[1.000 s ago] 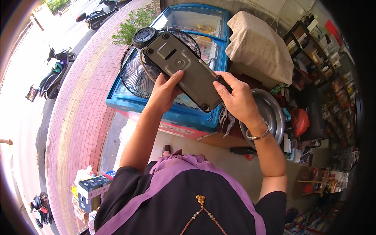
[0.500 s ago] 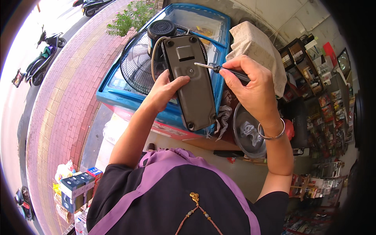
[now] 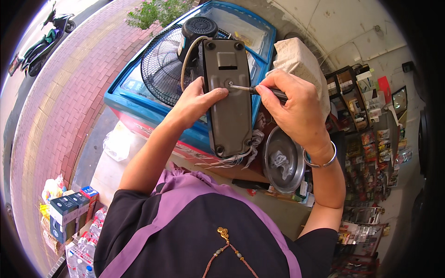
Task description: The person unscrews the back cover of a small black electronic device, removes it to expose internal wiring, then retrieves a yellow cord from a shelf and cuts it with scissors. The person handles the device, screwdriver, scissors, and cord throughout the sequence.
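A dark rectangular fan base [image 3: 229, 118] stands with its underside toward me, rubber feet at its corners. My left hand [image 3: 197, 99] is shut on its left edge, the thumb lying across the plate below the centre screw. My right hand [image 3: 292, 102] grips a dark-handled screwdriver [image 3: 241, 87], whose metal tip rests at that screw. Behind the base lie the round black wire fan cage [image 3: 160, 67] and black motor housing [image 3: 198, 28], with a pale cable [image 3: 189, 60] curving down beside the base. Both rest on a blue-framed glass-topped chest cooler [image 3: 123, 92].
A cloth-covered object [image 3: 306, 65] stands right of the cooler, a metal basin [image 3: 282, 183] below it. Shelves of goods [image 3: 352, 97] line the right wall. Boxes [image 3: 65, 213] and bottles [image 3: 79, 264] sit lower left. A scooter [image 3: 44, 48] and plant [image 3: 155, 14] are beyond.
The base has turned upright from a slant. My right hand has left its edge, and the screwdriver it holds has swung across, its tip moving down to the centre screw.
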The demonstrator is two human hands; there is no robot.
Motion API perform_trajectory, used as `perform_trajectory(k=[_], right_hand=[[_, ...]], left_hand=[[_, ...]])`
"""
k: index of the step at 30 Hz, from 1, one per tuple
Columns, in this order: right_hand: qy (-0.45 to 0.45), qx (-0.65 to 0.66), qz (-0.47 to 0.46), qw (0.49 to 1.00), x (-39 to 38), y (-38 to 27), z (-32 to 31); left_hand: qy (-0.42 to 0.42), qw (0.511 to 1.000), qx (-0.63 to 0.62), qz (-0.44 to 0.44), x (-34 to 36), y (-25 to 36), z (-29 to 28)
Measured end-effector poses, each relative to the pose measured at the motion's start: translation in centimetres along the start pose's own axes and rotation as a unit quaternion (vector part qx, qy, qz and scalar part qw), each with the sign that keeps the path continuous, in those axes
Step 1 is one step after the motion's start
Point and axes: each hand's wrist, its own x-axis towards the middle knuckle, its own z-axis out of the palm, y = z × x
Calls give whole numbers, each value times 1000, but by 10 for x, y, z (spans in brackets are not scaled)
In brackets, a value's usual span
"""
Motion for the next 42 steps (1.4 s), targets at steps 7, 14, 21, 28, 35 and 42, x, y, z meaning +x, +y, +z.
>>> perform_trajectory(k=[7, 14, 21, 28, 35, 42], right_hand=[[-9, -28, -2, 1000, 7, 0, -4], [50, 5, -49, 998, 8, 9, -1], [12, -14, -24, 1000, 7, 4, -2], [-12, -47, -39, 998, 7, -4, -3], [-34, -66, -86, 994, 3, -8, -6], [-42, -75, -95, 992, 0, -9, -6]], left_hand=[[-4, 1000, 3, 4, 3, -1, 1], [-3, 1000, 13, 12, 4, -5, 2], [-3, 1000, 10, 5, 3, -4, 2], [-7, 1000, 16, 10, 1, -4, 1], [-3, 1000, 21, 6, -1, -2, 2], [-7, 1000, 22, 11, -2, 0, 2]])
